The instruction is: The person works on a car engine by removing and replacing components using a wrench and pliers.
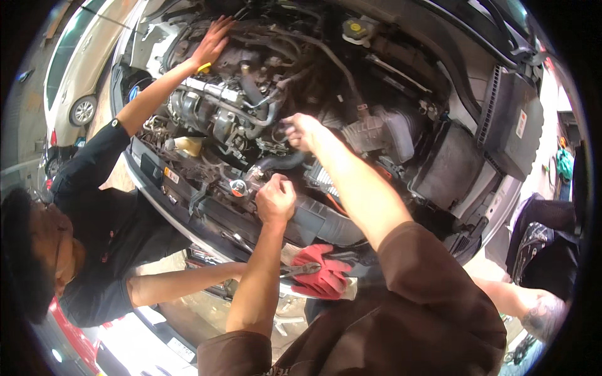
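Engine (pixel 221 94): set in the bay ahead of the person, beneath the far grip; grimy, dark surfaces with grey metal parts, a silver rail and crowded tubing
Black hose (pixel 283 161): dull and bent; lies between the two grips; one end meets a metal fitting (pixel 254 174)
Left grip (pixel 276 199): bare fingers curled in, near the metal fitting; whether it is clenched on anything, I cannot tell
Right grip (pixel 301 131): bare fingers bent beside dark tubing over the engine; whether it grasps anything, I cannot tell
Round cap (pixel 238 187): left of the left grip; white and red marking on top, too small to read
Front sticker (pixel 170 176): orange and white, on the dark front panel; print illegible
Side label (pixel 522 123): pale with a red mark, on a black ribbed cover; print illegible
Reservoir cap (pixel 355 27): yellow, marked; detail unclear
Red glove (pixel 326 281): on the front edge; pliers (pixel 305 269) rest on it
Co-worker's hand (pixel 213 42): spread over the engine; yellow wristband (pixel 204 67)
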Tool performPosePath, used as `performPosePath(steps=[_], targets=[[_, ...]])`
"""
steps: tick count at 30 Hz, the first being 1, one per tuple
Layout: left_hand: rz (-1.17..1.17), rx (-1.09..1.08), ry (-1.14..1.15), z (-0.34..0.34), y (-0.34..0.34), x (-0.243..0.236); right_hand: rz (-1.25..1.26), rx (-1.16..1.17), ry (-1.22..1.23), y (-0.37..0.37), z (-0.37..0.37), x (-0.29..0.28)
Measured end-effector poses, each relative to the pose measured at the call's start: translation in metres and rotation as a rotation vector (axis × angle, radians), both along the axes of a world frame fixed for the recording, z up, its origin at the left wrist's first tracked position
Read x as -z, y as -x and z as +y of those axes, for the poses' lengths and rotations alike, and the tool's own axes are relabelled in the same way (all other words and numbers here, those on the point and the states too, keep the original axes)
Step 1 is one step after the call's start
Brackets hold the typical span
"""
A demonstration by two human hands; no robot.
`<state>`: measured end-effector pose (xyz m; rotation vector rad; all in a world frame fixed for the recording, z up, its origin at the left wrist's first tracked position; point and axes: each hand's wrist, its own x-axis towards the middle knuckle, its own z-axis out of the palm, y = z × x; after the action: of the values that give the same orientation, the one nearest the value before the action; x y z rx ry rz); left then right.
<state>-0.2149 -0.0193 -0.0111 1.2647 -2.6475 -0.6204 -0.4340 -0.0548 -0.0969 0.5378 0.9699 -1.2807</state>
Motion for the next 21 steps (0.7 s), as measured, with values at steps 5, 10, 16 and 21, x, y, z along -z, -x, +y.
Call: performPosePath(steps=[5, 10, 16, 21], targets=[[-0.034, -0.025, 0.017, -0.006, -0.011, 0.003, 1.707, -0.649, -0.229, -0.045, 0.001, -0.04], [-0.066, -0.013, 0.02, -0.004, -0.005, -0.001, 1.829, -0.889, -0.17, -0.037, 0.003, -0.041], [-0.011, -0.007, -0.027, 0.0, 0.003, 0.001, -0.062, 0.097, 0.028, -0.005, -0.003, 0.003], [-0.019, -0.01, 0.028, -0.005, -0.009, -0.002, 1.789, -0.87, -0.246, -0.04, -0.006, -0.054]])
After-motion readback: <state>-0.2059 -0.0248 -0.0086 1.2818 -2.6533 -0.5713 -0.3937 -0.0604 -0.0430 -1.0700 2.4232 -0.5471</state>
